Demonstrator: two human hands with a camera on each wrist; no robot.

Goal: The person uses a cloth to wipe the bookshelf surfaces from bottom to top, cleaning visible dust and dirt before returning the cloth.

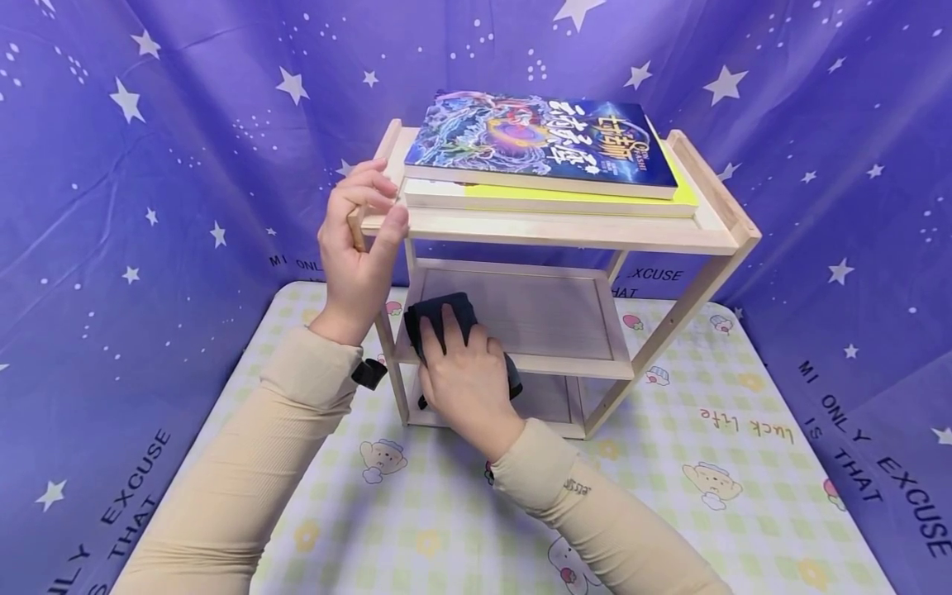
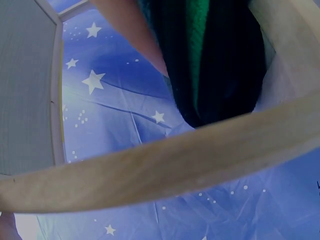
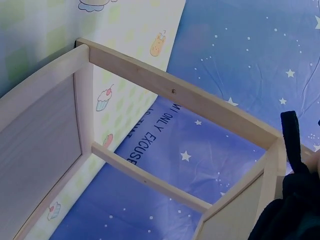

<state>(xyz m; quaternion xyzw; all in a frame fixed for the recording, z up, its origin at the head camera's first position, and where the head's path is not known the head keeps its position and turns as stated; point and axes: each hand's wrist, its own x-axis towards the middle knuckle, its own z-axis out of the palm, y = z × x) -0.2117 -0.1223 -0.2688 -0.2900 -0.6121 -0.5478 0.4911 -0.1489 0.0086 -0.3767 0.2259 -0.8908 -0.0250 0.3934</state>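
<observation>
A small light-wood shelf rack (image 1: 550, 235) with three tiers stands on the table. At its upper left corner, my left hand (image 1: 357, 240) grips the end of the top tier, thumb toward the front. My right hand (image 1: 468, 380) holds a dark folded cloth (image 1: 464, 306) against the left part of the middle shelf (image 1: 558, 314). Some of the cloth hangs below that shelf's front edge. In the left wrist view the cloth (image 2: 227, 65) shows a green layer between dark folds, above a wooden rail (image 2: 165, 165). Only a dark edge and loop of cloth (image 3: 291, 200) appear in the right wrist view.
On the top tier lies a blue illustrated book (image 1: 513, 136) over a yellow-covered book (image 1: 580, 198). A checked cloth with cartoon prints covers the table (image 1: 654, 512). Purple star-printed curtains (image 1: 223, 124) enclose the back and both sides.
</observation>
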